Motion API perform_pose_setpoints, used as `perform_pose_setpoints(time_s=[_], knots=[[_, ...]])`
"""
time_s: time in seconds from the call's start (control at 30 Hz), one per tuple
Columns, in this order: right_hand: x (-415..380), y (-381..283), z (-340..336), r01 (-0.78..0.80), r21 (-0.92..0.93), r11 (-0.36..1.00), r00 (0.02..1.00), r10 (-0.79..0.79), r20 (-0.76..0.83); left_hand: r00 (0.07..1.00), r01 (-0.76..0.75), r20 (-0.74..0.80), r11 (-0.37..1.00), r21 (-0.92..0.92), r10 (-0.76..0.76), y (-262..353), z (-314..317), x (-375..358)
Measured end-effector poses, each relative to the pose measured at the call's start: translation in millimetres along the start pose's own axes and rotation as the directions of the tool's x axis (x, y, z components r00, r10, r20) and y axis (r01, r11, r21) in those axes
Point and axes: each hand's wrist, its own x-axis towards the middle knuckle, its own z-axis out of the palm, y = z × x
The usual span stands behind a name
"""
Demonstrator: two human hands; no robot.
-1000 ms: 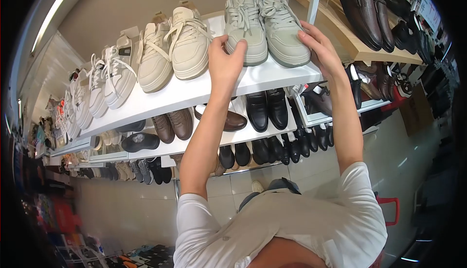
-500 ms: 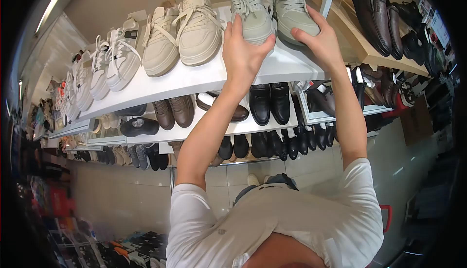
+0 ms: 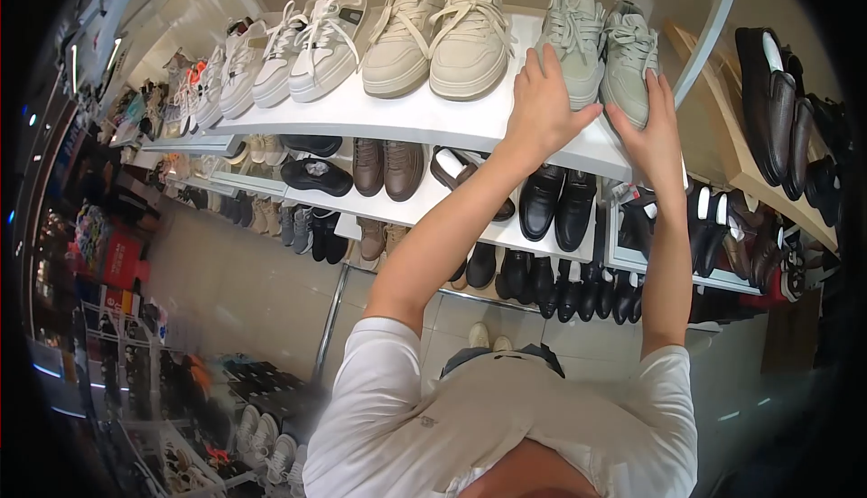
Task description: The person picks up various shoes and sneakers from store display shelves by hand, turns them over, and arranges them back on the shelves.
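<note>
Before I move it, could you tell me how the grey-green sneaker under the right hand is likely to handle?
The grey-green sneaker probably feels light and keeps its shape: thick sole, padded upper. Its flat sole should slide along the white shelf, not roll. Loose laces may flop.

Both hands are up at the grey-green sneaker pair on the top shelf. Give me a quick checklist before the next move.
1. Left hand on the left sneaker: ok.
2. Right hand on the right sneaker: ok.
3. Both sneakers resting on the white top shelf: ok.
4. Pair apart from the beige pair: ok.
5. Firm grip: cannot tell.
</note>
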Motion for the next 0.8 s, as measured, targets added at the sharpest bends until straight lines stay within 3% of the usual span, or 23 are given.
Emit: perform_pose_setpoints(time_s=[0.1, 0.17, 0.27, 0.33, 0.4, 0.47, 0.5, 0.53, 0.6, 0.67, 0.7, 0.73, 0.77, 0.8], knots=[[-0.5, 0.9, -0.4, 0.004, 0.011, 1.0, 1.0, -0.004, -0.003, 0.988, -0.055, -0.144, 0.998, 0.031, 0.059, 1.0, -0.4, -3.5], [-2.8, 3.5, 0.0, 0.013, 0.015, 1.0, 1.0, -0.013, 0.005, 0.931, -0.217, -0.298, 0.976, 0.016, 0.212, 2.5, -9.3, -11.7], [-1.6, 1.8, -2.7, 0.016, 0.011, 1.0, 1.0, -0.016, 0.007, 0.885, -0.277, -0.362, 0.956, 0.096, 0.293, -2.8, -46.2, -37.8], [-0.7, -2.7, -5.5, -0.011, 0.039, 0.999, 1.0, 0.011, 0.009, 0.836, -0.234, -0.456, 0.95, 0.209, 0.306, -16.0, -79.0, -51.5], [-1.8, -7.0, -3.8, -0.013, 0.045, 0.999, 1.0, 0.014, -0.025, 0.796, -0.087, -0.538, 0.931, 0.354, 0.279, -41.2, -115.6, -57.2], [-5.4, -12.9, -4.8, 0.026, -0.051, 0.998, 0.986, -0.034, -0.166, 0.789, 0.07, -0.583, 0.914, 0.399, 0.195, -71.2, -154.2, -60.7], [-6.7, -24.3, -6.7, 0.116, -0.01, 0.993, 0.941, -0.113, -0.319, 0.78, 0.124, -0.604, 0.905, 0.406, 0.165, -86.1, -171.7, -62.8], [-9.0, -34.4, -4.8, 0.116, -0.02, 0.993, 0.94, -0.116, -0.321, 0.774, 0.182, -0.619, 0.891, 0.415, 0.13, -101.4, -185.2, -64.1], [-12.8, -59.6, 3.2, 0.246, 0.207, 0.947, 0.892, -0.138, -0.43, 0.756, 0.212, -0.642, 0.879, 0.428, 0.13, -128.8, -204.4, -63.5], [-14.9, -104.0, 17.1, 0.263, 0.37, 0.891, 0.934, -0.139, -0.329, 0.753, 0.115, -0.624, 0.891, 0.439, 0.21, -136.5, -209.7, -58.0], [-12.2, -120.4, 27.9, 0.267, 0.412, 0.871, 0.952, -0.172, -0.253, 0.805, -0.016, -0.532, 0.907, 0.421, 0.261, -131.5, -205.4, -52.7], [-8.2, -135.7, 40.7, 0.271, 0.347, 0.898, 0.956, -0.207, -0.21, 0.842, -0.145, -0.436, 0.913, 0.382, 0.317, -127.6, -199.2, -48.3], [-2.2, -148.3, 55.4, 0.275, 0.279, 0.92, 0.958, -0.237, -0.161, 0.846, -0.163, -0.428, 0.917, 0.363, 0.32, -125.2, -191.0, -43.3], [3.9, -156.9, 73.3, 0.168, 0.199, 0.966, 0.985, -0.154, -0.08, 0.901, -0.118, -0.364, 0.94, 0.321, 0.237, -122.5, -182.4, -38.0]])
